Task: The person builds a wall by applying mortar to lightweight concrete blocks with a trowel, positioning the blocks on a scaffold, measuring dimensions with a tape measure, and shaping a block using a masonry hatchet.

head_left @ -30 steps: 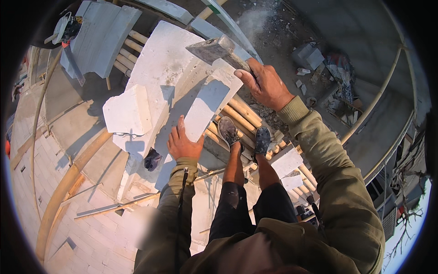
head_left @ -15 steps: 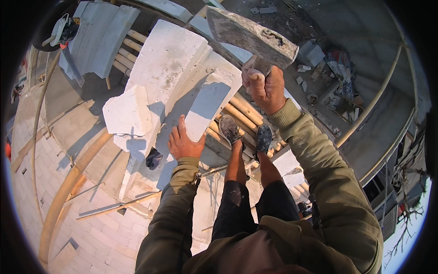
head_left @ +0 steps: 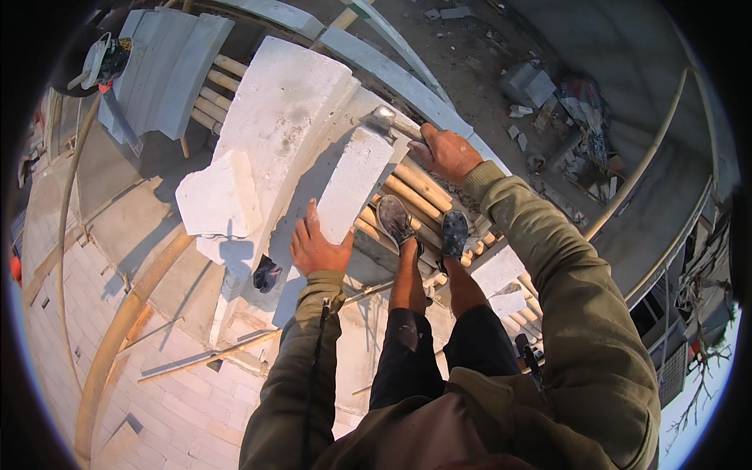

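A long, narrow white block (head_left: 352, 184) lies slanting on the stepped face of a larger pale moulded block (head_left: 283, 102). My left hand (head_left: 317, 244) grips its near end, index finger along the left side and thumb to the right. My right hand (head_left: 448, 153) is closed around the short handle of a hammer (head_left: 381, 119). The hammer's head rests at the far end of the narrow block and seems to touch it. An angular white chunk (head_left: 219, 196) sits on the large block's left side.
My shoes (head_left: 397, 219) stand on round wooden poles (head_left: 415, 184). Another moulded block (head_left: 168, 66) lies at far left, a bag (head_left: 108, 59) beside it. A bent bamboo pole (head_left: 117, 337) curves across the left. Rubble (head_left: 583, 117) lies below on the right, beyond a long pale beam (head_left: 392, 70).
My right hand has swung the hammer down from above the blocks to the far end of the narrow block. My left hand stays at the near end.
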Tool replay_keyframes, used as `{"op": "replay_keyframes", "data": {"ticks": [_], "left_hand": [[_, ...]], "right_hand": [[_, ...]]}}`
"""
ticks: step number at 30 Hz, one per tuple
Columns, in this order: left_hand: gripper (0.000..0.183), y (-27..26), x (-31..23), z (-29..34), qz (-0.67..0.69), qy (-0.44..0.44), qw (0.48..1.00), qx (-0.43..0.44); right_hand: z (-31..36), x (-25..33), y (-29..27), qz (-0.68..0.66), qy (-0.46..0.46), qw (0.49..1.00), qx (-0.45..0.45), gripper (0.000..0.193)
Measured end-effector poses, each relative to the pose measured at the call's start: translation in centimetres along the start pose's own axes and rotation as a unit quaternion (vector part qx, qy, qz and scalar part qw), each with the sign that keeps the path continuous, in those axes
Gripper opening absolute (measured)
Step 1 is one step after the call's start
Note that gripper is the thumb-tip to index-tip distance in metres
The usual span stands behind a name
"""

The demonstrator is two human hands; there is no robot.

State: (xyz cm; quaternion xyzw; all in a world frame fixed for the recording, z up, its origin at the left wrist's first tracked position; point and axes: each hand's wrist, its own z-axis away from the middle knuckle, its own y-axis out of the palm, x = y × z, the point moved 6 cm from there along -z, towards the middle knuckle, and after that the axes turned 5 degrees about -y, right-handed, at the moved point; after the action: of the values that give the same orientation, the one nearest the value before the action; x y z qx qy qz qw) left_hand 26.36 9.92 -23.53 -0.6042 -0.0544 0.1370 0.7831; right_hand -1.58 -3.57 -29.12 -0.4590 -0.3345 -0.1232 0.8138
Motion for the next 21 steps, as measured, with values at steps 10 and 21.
{"op": "replay_keyframes", "data": {"ticks": [10,21], "left_hand": [[0.102,0.3,-1.0,0.0,0.007,0.018,1.000,-0.007],[0.102,-0.1,-1.1,-0.1,-0.001,0.028,0.999,-0.028]], "right_hand": [[0.6,-2.8,2.1,-0.028,-0.015,0.999,-0.015,0.038],[-1.9,-1.8,0.1,-0.140,-0.026,0.986,-0.082,0.052]]}}
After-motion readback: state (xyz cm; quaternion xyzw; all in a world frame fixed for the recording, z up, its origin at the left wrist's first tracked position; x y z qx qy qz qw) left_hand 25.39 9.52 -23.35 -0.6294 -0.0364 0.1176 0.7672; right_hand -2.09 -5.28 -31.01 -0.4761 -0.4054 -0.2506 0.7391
